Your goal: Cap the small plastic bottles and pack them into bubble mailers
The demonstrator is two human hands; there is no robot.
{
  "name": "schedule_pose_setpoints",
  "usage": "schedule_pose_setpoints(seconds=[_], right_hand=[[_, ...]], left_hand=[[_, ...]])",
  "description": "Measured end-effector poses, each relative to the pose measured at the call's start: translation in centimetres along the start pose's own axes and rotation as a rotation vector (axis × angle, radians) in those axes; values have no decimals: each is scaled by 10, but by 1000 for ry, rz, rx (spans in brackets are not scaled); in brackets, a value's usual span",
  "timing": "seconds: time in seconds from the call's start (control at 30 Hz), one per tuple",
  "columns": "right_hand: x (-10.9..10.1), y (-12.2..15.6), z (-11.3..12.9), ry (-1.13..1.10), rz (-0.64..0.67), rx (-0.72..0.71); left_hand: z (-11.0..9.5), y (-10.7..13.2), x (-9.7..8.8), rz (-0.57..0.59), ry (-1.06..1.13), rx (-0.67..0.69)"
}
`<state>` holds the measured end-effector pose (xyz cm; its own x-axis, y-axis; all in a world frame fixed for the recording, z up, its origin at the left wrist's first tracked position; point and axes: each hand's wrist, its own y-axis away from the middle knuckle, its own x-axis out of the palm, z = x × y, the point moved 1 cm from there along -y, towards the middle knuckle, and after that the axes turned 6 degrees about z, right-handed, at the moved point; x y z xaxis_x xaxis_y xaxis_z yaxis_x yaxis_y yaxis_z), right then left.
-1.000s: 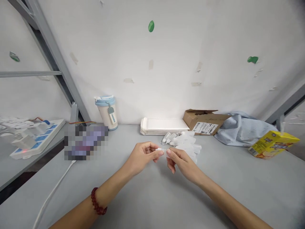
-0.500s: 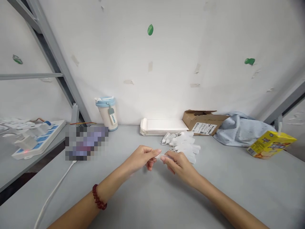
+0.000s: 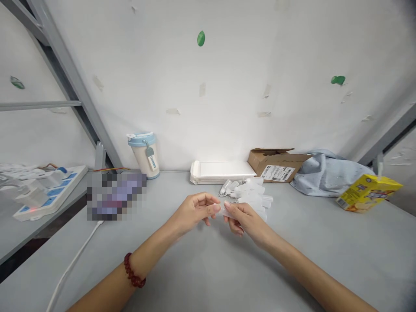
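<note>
Over the grey table, my left hand [image 3: 198, 210] is closed, its thumb and forefinger pinching at one end of a small translucent white tube [image 3: 225, 212]. The other end is gripped by my right hand [image 3: 245, 219], thumb on top and fingers curled beneath. Most of the tube is hidden by the fingers. Just behind my right hand lies a pile of similar white translucent tubes [image 3: 251, 190], some with thin loops of string.
Against the wall stand a stack of white flat packs [image 3: 224, 171], an open cardboard box [image 3: 276, 167] and a blue cloth [image 3: 325, 173]. A yellow carton [image 3: 368, 193] is at right. Leftward are a tumbler [image 3: 146, 158], a blurred-out object [image 3: 118, 197] with a white cable, and a power strip [image 3: 55, 195].
My left fingers have lifted and opened out a little, while the right fingers have shifted slightly around the tube. The whole view has moved a little.
</note>
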<state>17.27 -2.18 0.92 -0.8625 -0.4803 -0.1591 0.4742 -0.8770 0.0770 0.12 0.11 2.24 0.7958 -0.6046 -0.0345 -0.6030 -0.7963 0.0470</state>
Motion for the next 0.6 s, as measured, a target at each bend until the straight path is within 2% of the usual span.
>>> schedule_pose_setpoints(seconds=[0.1,0.23,0.33,0.43,0.6], right_hand=[[0,0,1,38,-22,-13],[0,0,1,67,-32,-12],[-1,-1,-1,41,-41,-10],[-2,-2,-2,0,-49,-7],[-2,-1,1,-2,-55,-8]], left_hand=[[-1,-1,-1,-66,21,-25],[0,-1,0,-21,-103,-22],[1,0,2,-9,-182,35],[0,2,4,-56,-245,104],[0,1,5,-61,-189,102]])
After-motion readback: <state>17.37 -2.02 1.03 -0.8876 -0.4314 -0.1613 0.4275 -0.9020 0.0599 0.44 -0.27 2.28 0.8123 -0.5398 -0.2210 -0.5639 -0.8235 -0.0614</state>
